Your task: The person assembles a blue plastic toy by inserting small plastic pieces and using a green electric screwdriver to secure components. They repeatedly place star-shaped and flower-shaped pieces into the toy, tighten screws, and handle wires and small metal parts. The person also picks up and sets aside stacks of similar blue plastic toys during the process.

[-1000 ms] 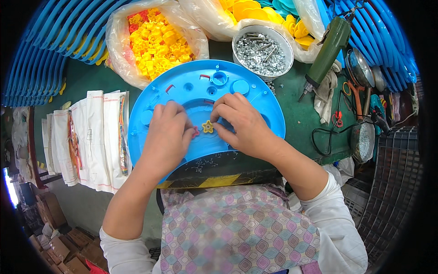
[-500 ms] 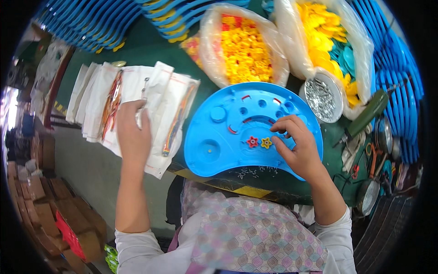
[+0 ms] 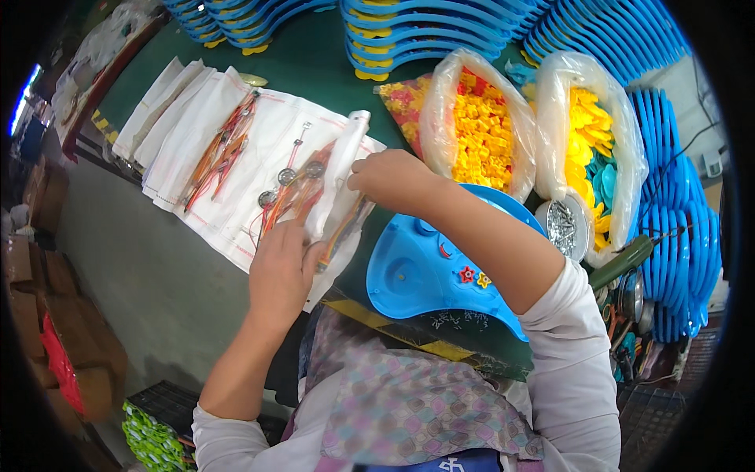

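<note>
Left hand (image 3: 281, 271) clamped on near end of clear bag of wired parts (image 3: 334, 197), bag lifted off white cloth sheets (image 3: 197, 149) at bench edge. Right hand (image 3: 391, 179) pinched on bag's far edge, fingers together. Blue plastic tray (image 3: 413, 275) just beside, under right forearm; red & yellow star pcs (image 3: 473, 276) on it.

Risks, judged: wires snag on bag mouth, parts spill over bench edge. Forearm could nudge tray, knock stars loose. Yellow-parts bag (image 3: 480, 138) close behind rt hand, easy to tip.
</note>
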`<action>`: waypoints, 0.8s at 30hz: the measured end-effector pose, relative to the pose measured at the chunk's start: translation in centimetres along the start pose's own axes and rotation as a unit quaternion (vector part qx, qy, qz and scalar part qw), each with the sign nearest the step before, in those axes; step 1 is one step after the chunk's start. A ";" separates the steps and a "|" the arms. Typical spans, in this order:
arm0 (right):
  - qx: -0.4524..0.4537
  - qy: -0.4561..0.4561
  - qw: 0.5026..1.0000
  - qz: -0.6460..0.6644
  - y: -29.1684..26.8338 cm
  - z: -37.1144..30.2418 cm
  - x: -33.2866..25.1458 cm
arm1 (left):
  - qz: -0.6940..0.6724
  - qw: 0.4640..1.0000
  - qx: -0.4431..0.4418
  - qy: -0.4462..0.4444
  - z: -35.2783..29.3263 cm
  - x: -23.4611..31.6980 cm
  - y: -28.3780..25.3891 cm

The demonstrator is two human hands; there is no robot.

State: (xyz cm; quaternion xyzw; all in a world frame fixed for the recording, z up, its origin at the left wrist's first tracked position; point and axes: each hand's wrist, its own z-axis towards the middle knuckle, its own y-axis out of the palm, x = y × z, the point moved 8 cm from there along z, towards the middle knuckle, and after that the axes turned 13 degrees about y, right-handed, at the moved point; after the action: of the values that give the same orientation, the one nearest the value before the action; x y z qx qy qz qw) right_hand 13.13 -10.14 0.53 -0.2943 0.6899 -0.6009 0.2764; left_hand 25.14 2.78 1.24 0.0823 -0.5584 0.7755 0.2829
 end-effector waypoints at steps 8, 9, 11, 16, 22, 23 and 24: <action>-0.017 -0.034 0.999 0.012 0.6 -0.8 0.7 | -0.038 0.997 0.056 -0.042 0.0 0.2 -1.2; -0.021 -0.039 0.999 0.010 0.5 -0.7 0.7 | -0.053 0.996 0.039 -0.060 -0.4 0.2 -1.0; -0.027 -0.048 0.998 0.005 0.3 -0.7 0.7 | -0.075 0.994 0.015 -0.084 -1.5 0.1 -0.3; 0.121 -0.113 0.984 -0.066 -4.1 -2.1 2.6 | -0.016 1.000 0.005 -0.024 -3.7 1.8 0.9; 0.299 -0.107 0.942 -0.107 -11.6 -4.1 3.6 | 0.131 0.986 0.023 0.098 -5.0 4.0 2.5; 0.311 -0.103 0.941 -0.084 -11.9 -4.0 3.1 | 0.139 0.984 0.020 0.111 -5.0 4.3 2.6; 0.323 -0.099 0.939 -0.060 -12.1 -3.8 2.5 | 0.139 0.983 0.012 0.117 -5.1 4.5 2.6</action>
State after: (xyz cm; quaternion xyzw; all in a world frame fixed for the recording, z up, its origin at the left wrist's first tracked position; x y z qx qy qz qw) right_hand 9.54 -10.76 12.89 -0.2879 0.4093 -0.7747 0.3867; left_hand 21.00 8.43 -0.76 -0.0840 -0.5179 0.8182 0.2350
